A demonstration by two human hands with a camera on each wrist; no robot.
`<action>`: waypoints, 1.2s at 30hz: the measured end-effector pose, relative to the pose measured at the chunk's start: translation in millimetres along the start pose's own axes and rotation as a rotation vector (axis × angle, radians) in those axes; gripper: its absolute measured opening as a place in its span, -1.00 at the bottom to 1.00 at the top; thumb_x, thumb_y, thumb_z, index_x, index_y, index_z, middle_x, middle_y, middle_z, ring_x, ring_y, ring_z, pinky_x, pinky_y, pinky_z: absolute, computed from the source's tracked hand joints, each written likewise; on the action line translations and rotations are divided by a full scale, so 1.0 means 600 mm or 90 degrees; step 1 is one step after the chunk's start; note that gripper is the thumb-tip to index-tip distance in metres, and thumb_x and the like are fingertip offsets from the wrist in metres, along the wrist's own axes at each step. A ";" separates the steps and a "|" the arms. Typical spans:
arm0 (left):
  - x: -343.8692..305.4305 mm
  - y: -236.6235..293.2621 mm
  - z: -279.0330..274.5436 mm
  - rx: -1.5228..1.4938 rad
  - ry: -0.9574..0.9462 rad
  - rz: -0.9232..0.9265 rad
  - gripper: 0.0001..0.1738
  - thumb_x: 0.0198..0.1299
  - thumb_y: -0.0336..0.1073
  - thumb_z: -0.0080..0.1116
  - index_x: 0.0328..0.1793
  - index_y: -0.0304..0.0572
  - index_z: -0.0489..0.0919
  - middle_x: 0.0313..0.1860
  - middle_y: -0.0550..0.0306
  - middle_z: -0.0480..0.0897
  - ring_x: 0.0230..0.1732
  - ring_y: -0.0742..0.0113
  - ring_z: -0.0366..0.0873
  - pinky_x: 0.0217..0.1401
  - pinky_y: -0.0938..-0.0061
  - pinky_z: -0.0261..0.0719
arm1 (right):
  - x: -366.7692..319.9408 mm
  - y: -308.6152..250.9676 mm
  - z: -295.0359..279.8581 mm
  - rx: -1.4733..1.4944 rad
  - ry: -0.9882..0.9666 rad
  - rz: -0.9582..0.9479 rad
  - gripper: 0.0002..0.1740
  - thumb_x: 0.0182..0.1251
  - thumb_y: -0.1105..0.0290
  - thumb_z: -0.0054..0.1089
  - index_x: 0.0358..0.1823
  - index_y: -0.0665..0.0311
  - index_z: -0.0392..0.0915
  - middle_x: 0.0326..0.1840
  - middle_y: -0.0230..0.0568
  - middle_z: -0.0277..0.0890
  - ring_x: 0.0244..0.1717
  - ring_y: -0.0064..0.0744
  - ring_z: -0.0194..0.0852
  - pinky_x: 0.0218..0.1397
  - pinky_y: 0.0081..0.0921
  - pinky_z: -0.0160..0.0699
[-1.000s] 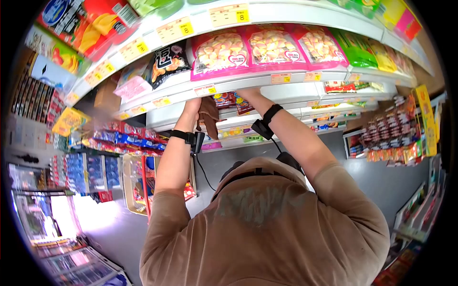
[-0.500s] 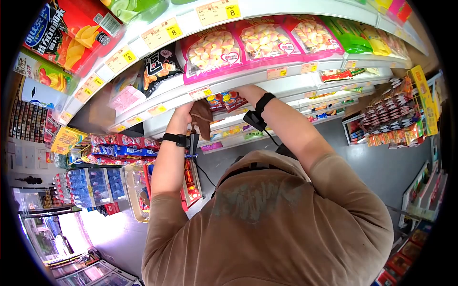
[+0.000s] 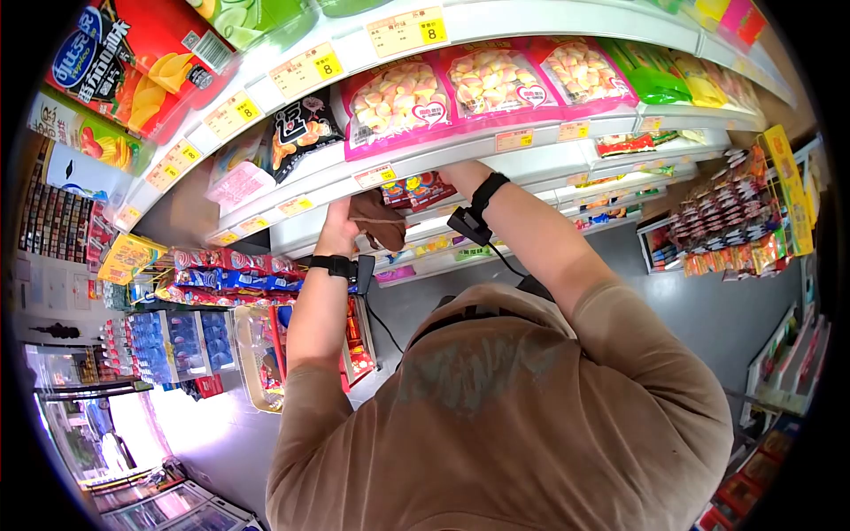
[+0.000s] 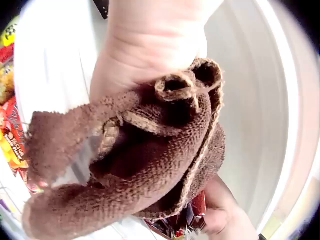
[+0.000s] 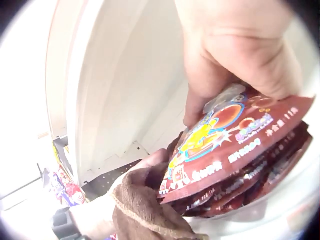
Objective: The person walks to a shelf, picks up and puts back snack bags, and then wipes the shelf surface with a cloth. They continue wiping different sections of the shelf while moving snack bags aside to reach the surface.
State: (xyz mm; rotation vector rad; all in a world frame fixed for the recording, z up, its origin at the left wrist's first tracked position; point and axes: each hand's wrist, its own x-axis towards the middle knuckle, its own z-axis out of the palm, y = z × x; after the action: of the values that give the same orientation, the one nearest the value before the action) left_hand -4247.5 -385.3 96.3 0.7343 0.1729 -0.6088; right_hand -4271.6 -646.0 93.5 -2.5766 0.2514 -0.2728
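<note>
Bunched brown cloth (image 3: 379, 219) (image 4: 165, 155) hangs from the left hand (image 3: 338, 228) (image 4: 150, 50), whose fingers are mostly hidden behind it. The right hand (image 3: 460, 174) (image 5: 235, 55) reaches under the shelf edge and grips the top of a dark red snack packet (image 5: 225, 140), thumb on one side and fingers on the other. Several similar packets lie stacked beneath it. In the right wrist view, the left hand and cloth are right beside the packets' lower left end; whether the fingers touch them is unclear.
Above the hands, a white shelf edge (image 3: 443, 146) carries price tags, pink marshmallow bags (image 3: 398, 102) and a black snack bag (image 3: 301, 128). Lower shelves hold more packets. Hanging snacks (image 3: 722, 217) stand at the right; a cream basket (image 3: 257, 363) and blue goods are at the left.
The brown cloth has swung and spread to the right below the shelf edge, and the left hand has turned and lowered slightly. The right hand stays at the packets. The head view has shifted a little.
</note>
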 end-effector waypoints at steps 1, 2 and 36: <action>0.004 0.002 -0.006 0.005 -0.017 -0.011 -0.55 0.39 -0.09 0.08 0.26 -0.21 0.50 0.16 -0.01 0.61 0.13 0.13 0.57 0.20 0.21 0.58 | -0.002 0.002 -0.001 0.002 0.000 0.001 -0.28 0.29 -0.22 0.03 0.32 0.10 0.43 0.39 -0.01 0.35 0.42 -0.02 0.25 0.44 -0.16 0.20; 0.004 0.003 -0.014 0.007 -0.031 -0.022 -0.56 0.40 -0.09 0.07 0.26 -0.21 0.50 0.16 0.00 0.61 0.12 0.13 0.58 0.19 0.22 0.59 | -0.005 0.003 -0.003 0.005 0.001 -0.002 -0.29 0.29 -0.21 0.03 0.32 0.10 0.43 0.39 -0.01 0.35 0.42 -0.02 0.25 0.44 -0.16 0.20; 0.110 -0.368 0.411 -0.034 -0.097 -0.109 -0.64 0.35 0.04 0.06 -0.09 -0.09 0.58 -0.26 0.08 0.67 -0.24 0.17 0.66 -0.17 0.21 0.69 | 0.024 0.453 -0.331 0.054 0.167 0.106 -0.32 0.30 -0.15 0.07 0.32 0.11 0.43 0.38 0.01 0.36 0.41 -0.04 0.27 0.41 -0.17 0.24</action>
State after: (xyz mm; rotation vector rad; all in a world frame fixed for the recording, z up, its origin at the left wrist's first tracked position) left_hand -4335.7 -709.5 127.9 0.6230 0.1110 -0.8183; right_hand -4339.7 -974.8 118.7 -2.4159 0.5345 -0.5473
